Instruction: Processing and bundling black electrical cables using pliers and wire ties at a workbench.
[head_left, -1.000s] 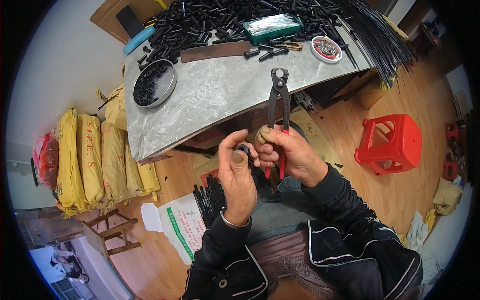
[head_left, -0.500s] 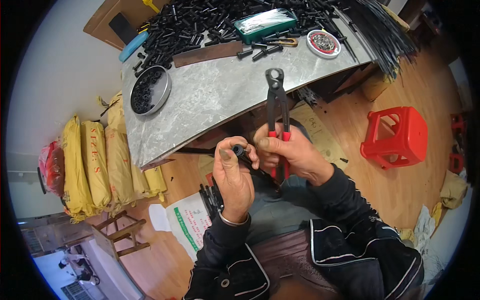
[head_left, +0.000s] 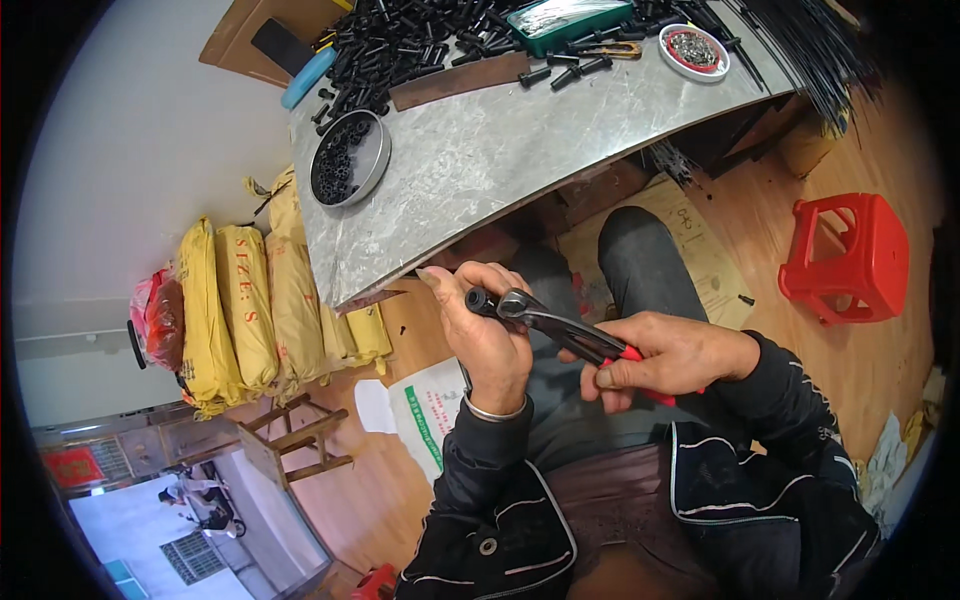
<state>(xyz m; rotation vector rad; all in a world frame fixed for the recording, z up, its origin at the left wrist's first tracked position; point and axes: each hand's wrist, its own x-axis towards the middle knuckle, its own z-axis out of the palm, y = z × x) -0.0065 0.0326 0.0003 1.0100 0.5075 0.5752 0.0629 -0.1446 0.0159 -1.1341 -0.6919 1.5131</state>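
Above my lap, my left hand (head_left: pixel 492 345) is closed around a black tube-like part (head_left: pixel 482 300), its round hollow end showing beside the thumb. Most of that part is hidden by the fingers and the tool. My right hand (head_left: pixel 675 355) grips the red handles of a pair of black pincers (head_left: pixel 565 328). Their jaws lie right beside the tube's end, against or just in front of the left fingers. Whether the jaws bite on something cannot be made out.
A grey table (head_left: pixel 450 150) stands ahead, bearing piled black tubular parts (head_left: pixel 390 45), a round tin (head_left: pixel 380 160) of black rings, a green tray (head_left: pixel 570 35) and a white dish (head_left: pixel 695 70). A red stool (head_left: pixel 850 260) is at right, yellow sacks (head_left: pixel 245 305) at left.
The pincers have swung from upright down to the left, bringing their jaws to the black tube. My right hand has moved lower and to the right. The whole view has shifted.
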